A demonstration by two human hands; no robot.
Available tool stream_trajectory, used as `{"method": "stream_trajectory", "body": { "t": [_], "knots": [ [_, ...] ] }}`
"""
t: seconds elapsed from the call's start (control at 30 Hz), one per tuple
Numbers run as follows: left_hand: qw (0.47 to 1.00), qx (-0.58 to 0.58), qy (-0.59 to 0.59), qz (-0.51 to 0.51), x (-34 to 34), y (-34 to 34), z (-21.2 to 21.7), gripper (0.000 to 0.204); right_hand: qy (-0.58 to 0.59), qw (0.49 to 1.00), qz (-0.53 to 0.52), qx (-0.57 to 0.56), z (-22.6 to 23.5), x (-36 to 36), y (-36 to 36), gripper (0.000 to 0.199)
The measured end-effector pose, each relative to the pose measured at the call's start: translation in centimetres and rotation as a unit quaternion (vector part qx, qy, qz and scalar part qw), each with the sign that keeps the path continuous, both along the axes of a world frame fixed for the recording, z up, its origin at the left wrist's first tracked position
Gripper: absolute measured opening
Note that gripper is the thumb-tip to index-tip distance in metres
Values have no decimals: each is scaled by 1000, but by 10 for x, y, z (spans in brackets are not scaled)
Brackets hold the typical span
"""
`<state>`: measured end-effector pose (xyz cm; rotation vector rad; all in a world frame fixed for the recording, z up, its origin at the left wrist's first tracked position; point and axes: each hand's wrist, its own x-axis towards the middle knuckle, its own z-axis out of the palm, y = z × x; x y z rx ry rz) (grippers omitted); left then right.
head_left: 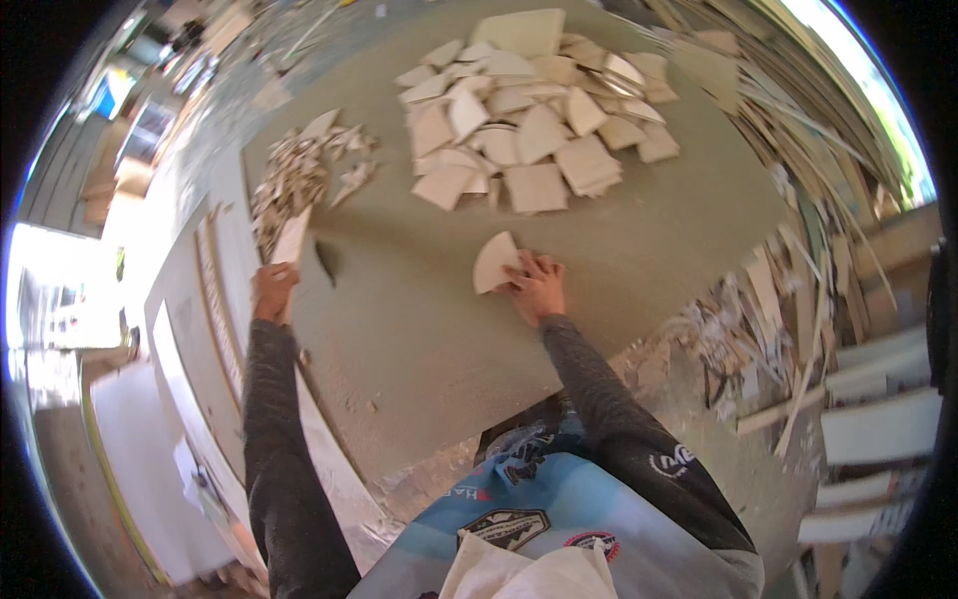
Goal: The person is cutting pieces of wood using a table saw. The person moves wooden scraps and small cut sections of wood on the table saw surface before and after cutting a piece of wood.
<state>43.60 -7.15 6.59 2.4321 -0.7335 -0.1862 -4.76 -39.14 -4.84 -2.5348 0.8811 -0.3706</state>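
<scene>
The table [419,339], a broad grey-green surface, carries a large pile [540,138] of flat, pale, wood-like pieces, many with one curved edge; positions are given from this large pile. To its right, beyond the table's edge, long strips [798,115] lie in a tangle. To its left, well apart, sits a smaller heap of narrow offcuts [289,185]. As seen by an onlooker in the room, the person's two bare hands are both on the near side of the large pile. The left hand [273,292], farther out to the left, is closed around a pale strip [291,240], whose far end points toward the offcuts. The right hand [537,290], almost directly nearer than the large pile, grasps a fan-shaped piece [493,264] by its corner; whether the piece is raised off the table cannot be told. This piece is apart from the large pile, on its near side, just left of the right hand, which is much the nearer of the two. Its long axis runs roughly toward and away from the person, the far end leaning right, and its rounded edge faces the left-hand side. No writing can be made out on the pieces; the person's blue-and-grey clothing [584,484] bears a dark badge [506,529], a round emblem [594,545] and pale sleeve lettering [671,459], only partly legible.
</scene>
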Motion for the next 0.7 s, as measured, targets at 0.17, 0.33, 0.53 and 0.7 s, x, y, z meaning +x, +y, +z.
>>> {"method": "stream_trajectory", "body": {
  "t": [0.17, 0.33, 0.53, 0.7],
  "knots": [
    [994, -81, -26, 65, 9, -81, 15, 45, -15, 1000, -6, -26, -4, 0, 2, 45],
    [994, 5, 100, -38, -38, -105, 71, 52, 2, 1000, -13, -22, -3, -5, -1, 40],
    [999, -8, -43, -26, -108, -30, 55, 47, -15, 999, -9, -32, -4, -3, -2, 37],
    [988, -56, -110, 89, -205, 60, 29, 49, -25, 1000, 1, -15, -1, -1, -1, 37]
  ]
}}
